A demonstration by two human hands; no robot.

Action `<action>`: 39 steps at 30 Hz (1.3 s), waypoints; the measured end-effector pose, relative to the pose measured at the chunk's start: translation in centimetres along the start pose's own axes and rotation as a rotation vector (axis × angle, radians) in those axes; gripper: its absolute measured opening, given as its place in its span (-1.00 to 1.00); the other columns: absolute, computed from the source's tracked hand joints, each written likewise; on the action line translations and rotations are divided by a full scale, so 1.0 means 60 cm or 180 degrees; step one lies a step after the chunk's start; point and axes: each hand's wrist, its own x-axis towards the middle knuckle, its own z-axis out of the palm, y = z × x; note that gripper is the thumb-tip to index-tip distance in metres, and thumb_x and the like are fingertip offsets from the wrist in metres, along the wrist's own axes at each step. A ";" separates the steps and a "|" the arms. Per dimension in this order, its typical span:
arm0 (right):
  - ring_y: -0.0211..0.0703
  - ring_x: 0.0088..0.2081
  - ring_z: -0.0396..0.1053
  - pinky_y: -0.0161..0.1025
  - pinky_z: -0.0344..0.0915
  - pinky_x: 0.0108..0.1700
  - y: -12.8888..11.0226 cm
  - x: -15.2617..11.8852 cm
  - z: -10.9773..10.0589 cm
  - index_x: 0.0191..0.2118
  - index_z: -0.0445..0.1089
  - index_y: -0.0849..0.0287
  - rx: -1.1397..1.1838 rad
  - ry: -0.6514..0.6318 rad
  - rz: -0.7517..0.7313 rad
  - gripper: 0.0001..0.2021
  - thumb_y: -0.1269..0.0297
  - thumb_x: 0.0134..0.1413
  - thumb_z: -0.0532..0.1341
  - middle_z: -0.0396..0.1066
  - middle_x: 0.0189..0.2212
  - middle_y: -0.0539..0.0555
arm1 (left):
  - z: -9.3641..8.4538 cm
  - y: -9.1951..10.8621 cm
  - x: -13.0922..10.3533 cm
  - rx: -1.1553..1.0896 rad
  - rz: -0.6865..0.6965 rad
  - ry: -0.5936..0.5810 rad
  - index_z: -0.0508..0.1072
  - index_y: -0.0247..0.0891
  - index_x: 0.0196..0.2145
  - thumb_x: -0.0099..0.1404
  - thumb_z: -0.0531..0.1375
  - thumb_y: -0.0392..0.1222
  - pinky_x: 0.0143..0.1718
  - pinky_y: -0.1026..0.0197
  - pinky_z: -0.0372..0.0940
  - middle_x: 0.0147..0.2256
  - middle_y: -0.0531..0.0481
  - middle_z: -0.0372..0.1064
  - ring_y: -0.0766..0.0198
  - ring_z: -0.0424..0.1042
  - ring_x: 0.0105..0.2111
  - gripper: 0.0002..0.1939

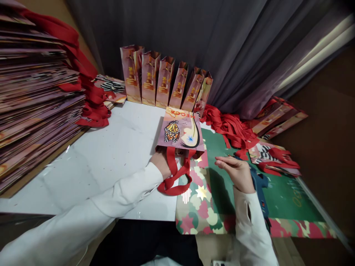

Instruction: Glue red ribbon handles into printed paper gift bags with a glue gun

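A small paper bag with a butterfly print lies in the middle, its opening towards me. Red ribbon handles hang from that opening. My left hand reaches to the bag's mouth, and its fingers are hidden inside or behind the bag. To the right, my right hand is raised above the green board, thumb and fingertips pressed together; anything between them is too small to make out. A dark blue tool, partly hidden, lies behind my right hand and wrist.
A tall stack of flat bags with red ribbons fills the left. Several upright bags line the back by a grey curtain. A heap of red ribbon lies at back right, with flat bags and standing bags beyond.
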 end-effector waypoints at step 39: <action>0.05 0.13 0.33 -0.04 0.29 0.12 -0.010 -0.043 0.060 0.19 0.29 0.25 -0.2230 -0.0481 -0.0973 -0.58 0.30 0.30 -0.04 0.37 0.09 0.27 | -0.018 0.009 0.002 0.0110 0.0241 0.0182 0.29 -0.07 0.21 0.25 0.07 -0.28 0.16 -0.13 0.15 0.18 -0.03 0.28 -0.08 0.24 0.17 -0.43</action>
